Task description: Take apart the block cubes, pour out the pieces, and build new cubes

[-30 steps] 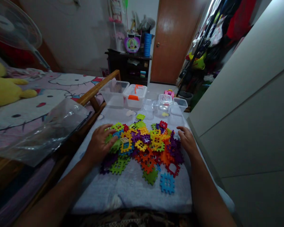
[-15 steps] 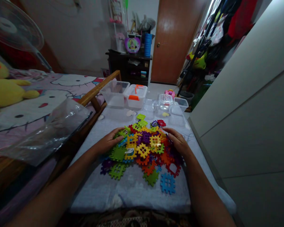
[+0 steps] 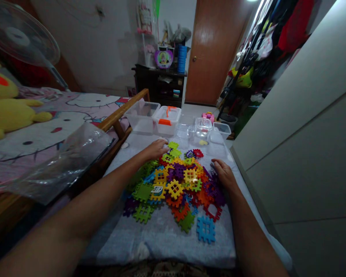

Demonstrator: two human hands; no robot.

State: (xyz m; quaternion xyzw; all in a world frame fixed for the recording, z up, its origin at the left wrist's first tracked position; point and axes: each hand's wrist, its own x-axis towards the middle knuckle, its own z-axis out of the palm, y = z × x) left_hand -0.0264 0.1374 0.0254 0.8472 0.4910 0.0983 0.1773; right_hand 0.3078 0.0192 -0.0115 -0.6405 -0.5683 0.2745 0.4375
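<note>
A heap of colourful plastic toothed building tiles [image 3: 174, 189] lies in the middle of the cloth-covered table [image 3: 161, 246]. My left hand [image 3: 157, 149] reaches over the far left of the heap, fingers extended beside a light green tile [image 3: 173, 145]; whether they touch it I cannot tell. At the heap's right edge, my right hand [image 3: 224, 173] rests by several purple tiles [image 3: 215, 188], its fingers apart and slightly bent, with nothing seen in them. A blue window tile [image 3: 205, 229] lies flat at the near right, and a red tile [image 3: 198, 153] sits at the far side.
Along the far table edge stand an open clear bin [image 3: 142, 117], a lidded box with orange clips [image 3: 167, 120] and smaller clear containers [image 3: 203, 127]. A wooden bed rail [image 3: 123, 109] with a plastic bag [image 3: 72, 157] borders the left; a white cabinet [image 3: 300, 154] stands right.
My left hand has moved away from the heap's left side, forward and right toward its far end. My right hand has shifted slightly outward from the tiles. The view has tilted a little.
</note>
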